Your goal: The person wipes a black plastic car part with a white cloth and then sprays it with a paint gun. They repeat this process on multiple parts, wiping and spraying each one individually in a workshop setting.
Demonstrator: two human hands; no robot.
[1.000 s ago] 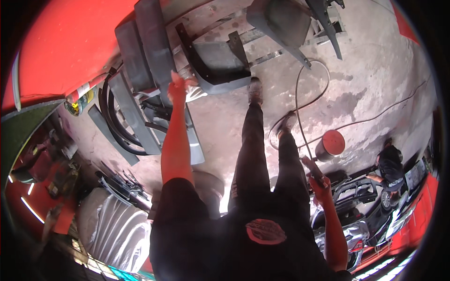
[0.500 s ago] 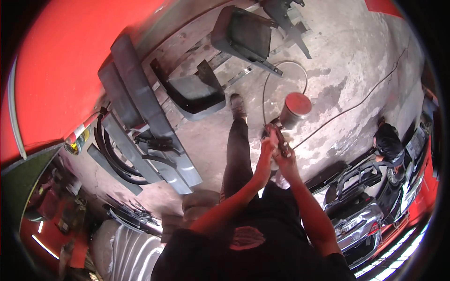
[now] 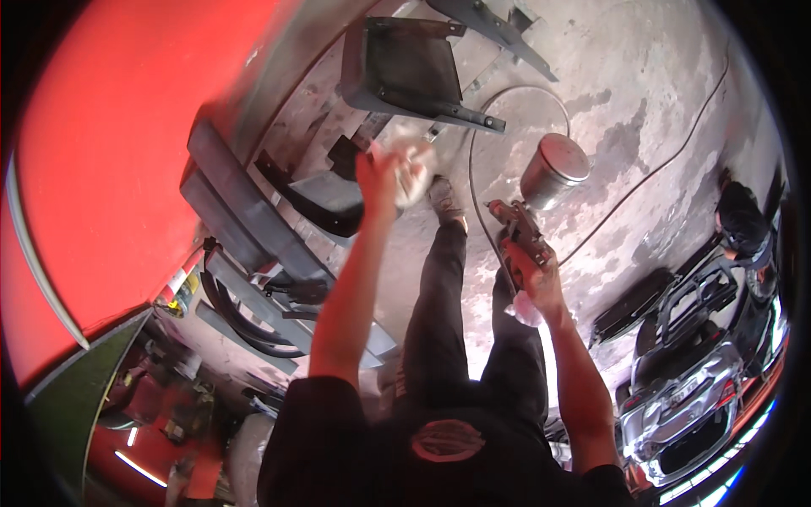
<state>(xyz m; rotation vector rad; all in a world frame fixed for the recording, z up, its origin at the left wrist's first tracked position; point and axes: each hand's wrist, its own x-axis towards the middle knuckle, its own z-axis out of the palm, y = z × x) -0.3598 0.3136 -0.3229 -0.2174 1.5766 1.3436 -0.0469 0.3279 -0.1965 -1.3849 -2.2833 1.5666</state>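
Observation:
My right hand (image 3: 536,272) is closed around a spray gun (image 3: 519,230). A round metal cup (image 3: 553,171) with a pale lid sits at the gun's far end. A thin hose (image 3: 472,173) loops beside the gun. Just below that hand shows a crumpled pinkish-white cloth (image 3: 525,309); whether the fingers hold it is unclear. My left hand (image 3: 384,173) is stretched forward over a dark curved panel (image 3: 321,198), smeared by motion. A whitish patch (image 3: 411,173) blurs at its fingers, too smeared to name.
A dark panel with a bent frame (image 3: 414,63) stands ahead. Long grey panels (image 3: 253,215) lie left, near a red wall (image 3: 118,152). The hose (image 3: 650,177) crosses the stained floor. At right, a person in dark clothes (image 3: 743,224) is beside car parts (image 3: 684,389).
My left hand has left the spray gun and swung forward and left over the panels. My right hand still grips the gun, now slightly further right. The whole view has shifted.

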